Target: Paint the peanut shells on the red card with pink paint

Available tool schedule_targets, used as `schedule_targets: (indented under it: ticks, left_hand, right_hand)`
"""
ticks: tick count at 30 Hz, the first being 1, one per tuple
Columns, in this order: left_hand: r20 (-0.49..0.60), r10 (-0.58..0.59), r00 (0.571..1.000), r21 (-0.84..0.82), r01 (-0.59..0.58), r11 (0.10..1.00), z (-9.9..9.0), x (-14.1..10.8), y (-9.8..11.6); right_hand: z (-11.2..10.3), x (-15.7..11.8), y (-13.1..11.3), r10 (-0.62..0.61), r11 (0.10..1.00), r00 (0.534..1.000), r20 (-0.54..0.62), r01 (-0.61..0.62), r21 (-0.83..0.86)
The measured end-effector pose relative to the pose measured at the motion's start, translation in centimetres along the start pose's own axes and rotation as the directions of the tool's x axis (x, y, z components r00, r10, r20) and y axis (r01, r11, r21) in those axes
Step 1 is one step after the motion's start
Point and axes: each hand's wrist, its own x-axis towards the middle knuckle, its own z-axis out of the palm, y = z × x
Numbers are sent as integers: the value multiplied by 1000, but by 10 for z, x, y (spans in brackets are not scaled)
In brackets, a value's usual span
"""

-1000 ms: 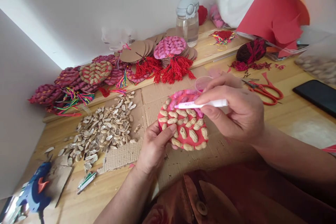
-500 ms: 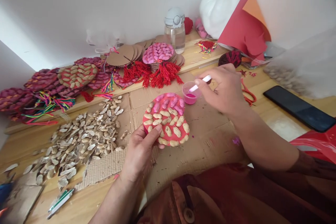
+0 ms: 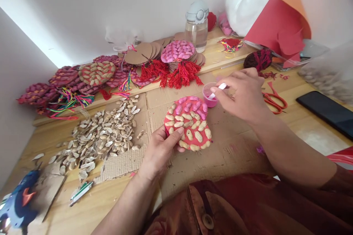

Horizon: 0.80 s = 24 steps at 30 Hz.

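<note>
My left hand (image 3: 165, 147) is closed on a round red disc (image 3: 197, 139) covered with peanut shells, thumb on top near its lower left edge. The shells along the disc's upper edge are painted pink; those lower down are bare tan. Between the thumb and fingers of my right hand (image 3: 241, 93) is a white-handled paintbrush (image 3: 222, 86). Its lower end dips into a small clear cup (image 3: 204, 89) of pink paint just beyond the disc; the bristles are not visible. A cardboard sheet (image 3: 228, 132) lies beneath both hands.
Loose peanut shells (image 3: 107, 132) are heaped at left, near a utility knife (image 3: 81, 192) and blue glue gun (image 3: 20, 205). Decorated discs (image 3: 96, 73), some tasselled, and a water bottle (image 3: 197, 25) line the back. Orange-handled scissors (image 3: 275, 102) and a phone (image 3: 328, 112) are at right.
The view has turned left, so things sit further right and the glue gun shows more fully. The brush handle has tilted slightly over the cup; both hands keep their holds.
</note>
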Motion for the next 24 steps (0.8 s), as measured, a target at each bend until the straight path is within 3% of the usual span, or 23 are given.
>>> schedule_targets:
  ticks: [3,6,10,12,15,24]
  left_hand:
    - [12,-3,1000,-8,3,1000,-1,0,-1]
    - [25,-16,1000,-28,17,999,-2,0,-2]
    - [42,-33,999,-61,36,997,-1,0,-2]
    - [42,-40,998,-67,42,997,0,0,-1]
    - [40,-45,998,-65,48,997,0,0,1]
    - [72,-48,996,-29,50,998,1,-2,2]
  right_hand:
    - [-9,1,-2,-31,996,989,-142,42,78]
    - [-21,-2,-12,-56,957,946,-318,142,252]
    - [-28,-13,-33,-187,803,953,-238,287,522]
    - [-27,-18,-41,-306,755,927,-216,375,538]
    - [-23,-23,-46,-405,743,892,-202,450,496]
    - [-21,-24,-47,-438,746,883,-169,462,480]
